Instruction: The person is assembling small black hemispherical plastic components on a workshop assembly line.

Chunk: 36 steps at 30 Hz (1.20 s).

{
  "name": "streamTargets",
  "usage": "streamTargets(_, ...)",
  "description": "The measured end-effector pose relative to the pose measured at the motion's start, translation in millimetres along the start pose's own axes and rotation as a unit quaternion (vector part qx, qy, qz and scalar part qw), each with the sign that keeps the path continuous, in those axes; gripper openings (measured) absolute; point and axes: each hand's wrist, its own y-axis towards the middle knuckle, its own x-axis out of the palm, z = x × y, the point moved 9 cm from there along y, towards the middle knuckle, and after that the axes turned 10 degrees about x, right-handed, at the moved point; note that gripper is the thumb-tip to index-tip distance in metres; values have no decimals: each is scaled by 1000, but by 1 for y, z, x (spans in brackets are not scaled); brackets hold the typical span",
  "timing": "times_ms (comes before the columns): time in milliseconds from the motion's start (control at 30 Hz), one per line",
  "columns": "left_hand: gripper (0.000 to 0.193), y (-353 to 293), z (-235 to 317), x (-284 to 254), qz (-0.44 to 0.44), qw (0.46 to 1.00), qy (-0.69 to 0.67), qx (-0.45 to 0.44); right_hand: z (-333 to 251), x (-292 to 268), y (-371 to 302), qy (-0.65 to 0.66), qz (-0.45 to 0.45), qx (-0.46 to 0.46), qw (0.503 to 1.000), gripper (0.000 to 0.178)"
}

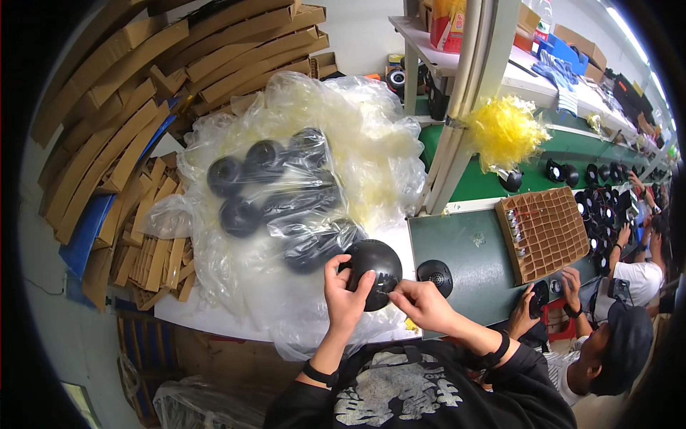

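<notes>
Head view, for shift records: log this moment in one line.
left hand: holding black ball; right hand: at ball's lower right; right: black perforated piece on green worktop; upper left: dark round pieces under clear plastic

white table [207,316]: clear plastic bags [379,143] over black balls [241,217] | green worktop [468,268]: black grilled dome [434,276], divided cardboard tray [507,232]

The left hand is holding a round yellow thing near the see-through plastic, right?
Not yellow: the head view shows that the round thing is black. The left hand is indeed holding it near the see-through plastic.
</notes>
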Motion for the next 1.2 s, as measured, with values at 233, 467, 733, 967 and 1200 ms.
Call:
streamTargets(233, 50, 1, -17, -44, 21, 976, 205, 68, -83, -54, -33, 235, -14, -85, 968, 21)
streamTargets(467, 45, -8, 18, -33, -9, 999, -44, -28, -45, -260, -8, -43, 508, -127, 851, 33)
streamTargets(733, 53, -21, 51, -14, -65, 988, -120, -76, -9, -155, 10, -88, 239, -52, 966, 28)
streamTargets(967, 44, -40, 49, 23, -243, 938, -118, -216, -113, -14, -21, -110, -232, -267, 929, 105)
streamTargets(1200, 43, -59, 34, 22, -293, 899, -85, -315, -88, 1, -33, -167, -247, -240, 924, 101)
